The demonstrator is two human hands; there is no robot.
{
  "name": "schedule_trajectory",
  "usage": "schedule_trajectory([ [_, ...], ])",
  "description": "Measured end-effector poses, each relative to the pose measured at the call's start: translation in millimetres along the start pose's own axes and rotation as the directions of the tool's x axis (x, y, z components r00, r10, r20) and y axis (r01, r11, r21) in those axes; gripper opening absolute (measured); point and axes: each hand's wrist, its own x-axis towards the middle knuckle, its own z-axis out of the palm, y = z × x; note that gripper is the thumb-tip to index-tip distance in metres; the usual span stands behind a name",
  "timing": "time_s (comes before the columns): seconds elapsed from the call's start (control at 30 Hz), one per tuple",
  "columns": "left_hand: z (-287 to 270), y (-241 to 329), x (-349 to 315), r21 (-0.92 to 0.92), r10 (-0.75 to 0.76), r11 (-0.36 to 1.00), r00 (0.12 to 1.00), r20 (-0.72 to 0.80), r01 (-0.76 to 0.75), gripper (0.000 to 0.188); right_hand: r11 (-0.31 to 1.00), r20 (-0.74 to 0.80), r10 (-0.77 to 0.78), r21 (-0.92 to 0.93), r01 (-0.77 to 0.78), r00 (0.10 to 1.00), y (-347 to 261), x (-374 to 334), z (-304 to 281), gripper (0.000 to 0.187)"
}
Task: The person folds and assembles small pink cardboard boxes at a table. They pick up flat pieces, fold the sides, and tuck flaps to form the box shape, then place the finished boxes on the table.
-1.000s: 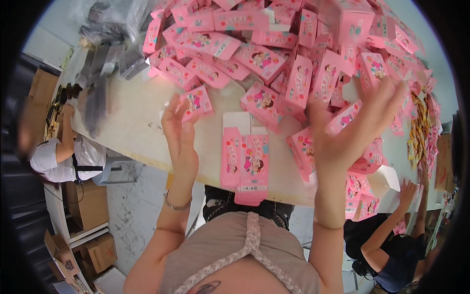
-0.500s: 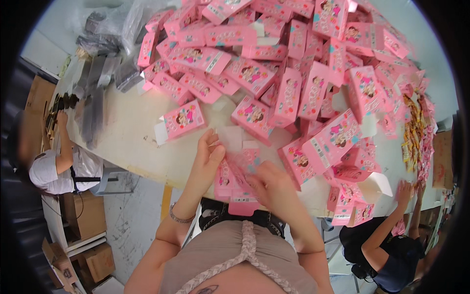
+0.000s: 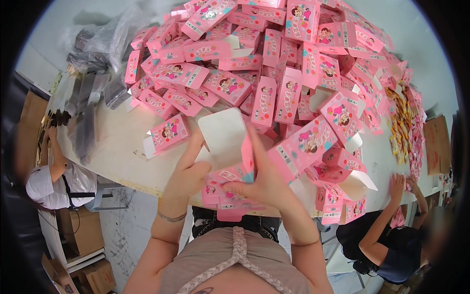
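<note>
A pink carton (image 3: 230, 172) with a large white flap raised at its top stands at the near table edge. My right hand (image 3: 264, 179) is closed round the carton's right side, thumb across its front. Along the left edge of the flap lies the index finger of my left hand (image 3: 186, 171); its other fingers curl in at the carton's side, and their tips are partly hidden. Under the carton, more flat pink cartons (image 3: 231, 214) reach over the table edge. Just beyond my left hand lies a pink carton (image 3: 166, 134) with an open white end flap.
A big heap of pink cartons (image 3: 274, 95) covers the far side of the table (image 3: 132, 152). Clear plastic bags and sleeves (image 3: 90, 112) lie at left, yellow sachets (image 3: 401, 122) at right. One person (image 3: 61, 181) works at left, another (image 3: 387, 245) at right.
My right hand has raised a carton from the flat ones and it now stands opened out, white flap up. My left hand has moved left and down against it. The view has shifted slightly.
</note>
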Motion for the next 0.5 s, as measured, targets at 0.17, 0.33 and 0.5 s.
schedule_trajectory([
  [0.17,23,-5,-23,-0.007,0.192,0.981,0.979,0.062,-0.192,0.087,0.989,-0.363,-0.138,-0.005,0.147,0.921,13,2,19,0.093],
  [0.33,4,-7,-21,0.241,0.003,0.970,0.997,0.082,-0.023,0.076,0.963,-0.230,-0.103,0.222,0.155,0.968,34,-4,23,0.051],
  [0.5,-2,-5,-28,0.461,-0.017,0.885,0.988,0.151,-0.055,0.068,0.874,-0.494,-0.001,0.422,0.240,0.870,22,12,28,0.032],
])
